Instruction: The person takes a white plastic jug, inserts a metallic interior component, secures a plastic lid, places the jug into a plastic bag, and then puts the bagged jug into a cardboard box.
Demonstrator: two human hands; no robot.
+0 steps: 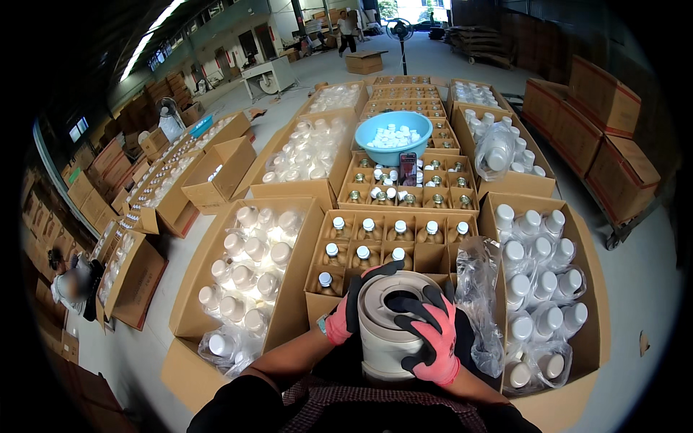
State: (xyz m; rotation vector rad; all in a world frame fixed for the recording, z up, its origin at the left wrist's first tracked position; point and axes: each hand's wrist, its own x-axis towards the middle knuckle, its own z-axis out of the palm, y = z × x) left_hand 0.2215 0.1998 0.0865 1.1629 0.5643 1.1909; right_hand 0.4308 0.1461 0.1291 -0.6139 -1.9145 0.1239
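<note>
Close to my body, a cream, drum-shaped container (382,353) with a stepped round collar and a dark central opening is held between both hands. My left hand (348,309), in a red and black glove, curves around its upper left side. On the right, my right hand (435,338), gloved alike, grips the wall with its fingers over the rim by the opening. Just beyond is a divided carton (348,216) with several white-capped bottles (362,254) upright in its compartments; some front compartments hold none. Clear plastic wrap (478,289) hangs beside my right hand.
Cartons of white wrapped pieces flank me at left (243,276) and right (529,249). Farther ahead, a blue basin (367,148) of white caps and a phone (408,169) rest on another divided carton. A fan (399,30), loaded cart (606,162) and other people (346,32) stand farther off.
</note>
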